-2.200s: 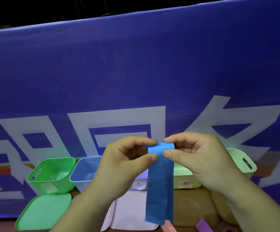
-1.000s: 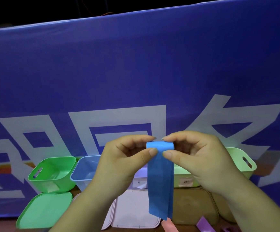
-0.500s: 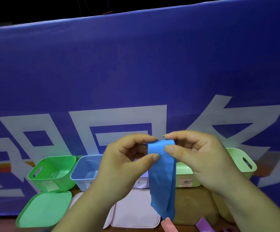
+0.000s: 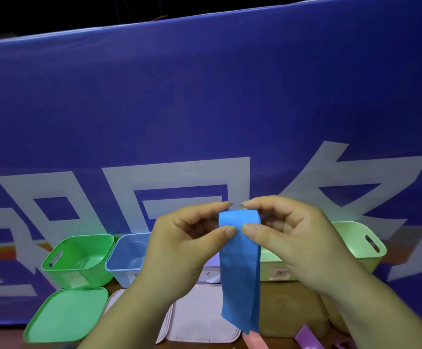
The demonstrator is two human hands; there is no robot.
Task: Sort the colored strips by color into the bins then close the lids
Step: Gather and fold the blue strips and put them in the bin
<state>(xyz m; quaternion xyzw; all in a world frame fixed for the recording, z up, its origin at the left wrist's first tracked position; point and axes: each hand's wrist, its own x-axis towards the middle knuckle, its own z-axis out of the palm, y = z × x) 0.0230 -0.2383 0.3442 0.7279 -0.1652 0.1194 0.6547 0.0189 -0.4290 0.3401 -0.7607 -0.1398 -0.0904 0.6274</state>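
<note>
Left hand: your left hand (image 4: pixel 179 248) pinches the folded top of the blue strip (image 4: pixel 240 278), thumb on the front face, forefinger curled over the fold.
Right hand: your right hand (image 4: pixel 300 243) pinches the same fold from the other side; the two thumb tips now almost meet on the strip, closer than half a second ago.
Blue strip: held in the air between both hands, in front of the row of bins. It hangs straight down with two layers showing at the lower end. Half a second ago that end was twisted and narrow; now it lies flatter and wider.
Loose strips: a pink strip (image 4: pixel 255 342) and a purple strip (image 4: pixel 308 338) lie at the bottom edge, as before.
Lids: green lid (image 4: pixel 66 316), white lid (image 4: pixel 202 313) and tan lid (image 4: pixel 290 308) lie flat in front of the bins, unmoved.
Bins: green bin (image 4: pixel 79 255), blue bin (image 4: pixel 129 255) and pale green bin (image 4: pixel 356 238) stand open in a row; the middle ones are partly hidden by your hands.
Backdrop: a blue banner (image 4: pixel 205 109) with large white characters rises behind the bins.
</note>
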